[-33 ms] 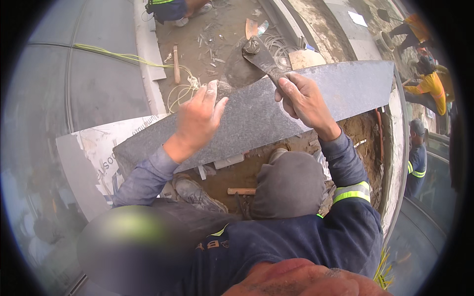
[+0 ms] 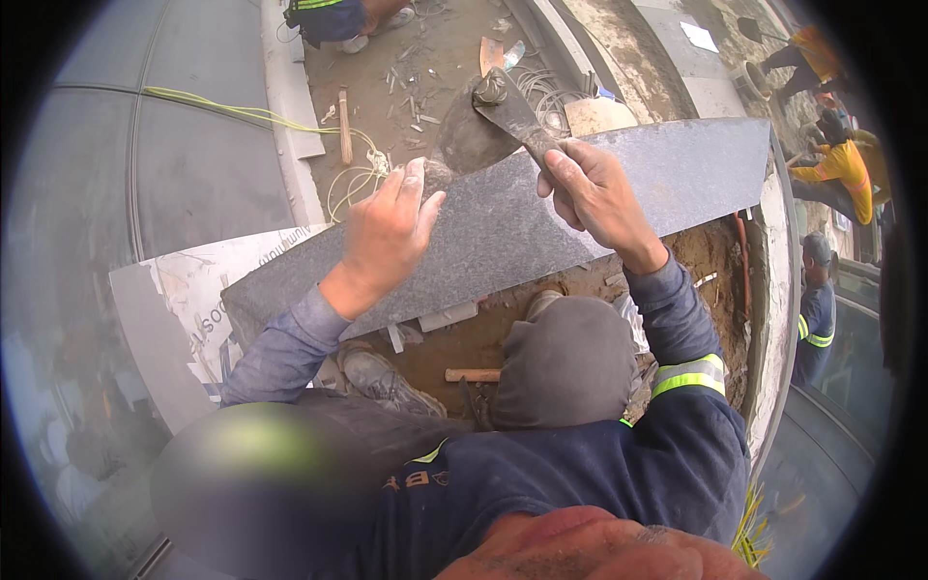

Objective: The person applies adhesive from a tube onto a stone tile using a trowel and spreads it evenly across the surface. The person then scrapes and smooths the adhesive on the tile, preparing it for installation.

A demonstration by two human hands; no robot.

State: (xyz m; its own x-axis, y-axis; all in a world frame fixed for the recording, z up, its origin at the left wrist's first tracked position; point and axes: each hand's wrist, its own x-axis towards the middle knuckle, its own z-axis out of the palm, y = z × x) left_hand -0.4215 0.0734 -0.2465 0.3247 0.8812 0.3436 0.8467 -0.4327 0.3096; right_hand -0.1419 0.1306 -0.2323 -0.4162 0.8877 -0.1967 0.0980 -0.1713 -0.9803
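My right hand [image 2: 599, 198] is closed round the end of a dark, flat strap [image 2: 512, 118]. That strap runs up to a knotted lump [image 2: 491, 90] on a dusty, dark, rubber-looking vessel [image 2: 474, 140], perhaps a bucket; its exact kind is unclear. My left hand [image 2: 387, 232] is raised to the left, fingers pressed together and half curled, thumb apart. A grey lump [image 2: 439, 175] at the vessel's lower edge shows between its fingertips and thumb; the grip itself is partly hidden. Beneath both hands lies a long grey stone slab [image 2: 483, 237], slanting up to the right.
Below the slab are a person's grey-covered head [image 2: 565, 367] and a wooden handle [image 2: 473, 374]. Beyond it lie a wooden-handled tool [image 2: 345, 126], yellow-green cord [image 2: 222, 108], coiled cable [image 2: 551, 101] and rubble. A printed board [image 2: 193, 300] lies left. Other people work at far right and top.
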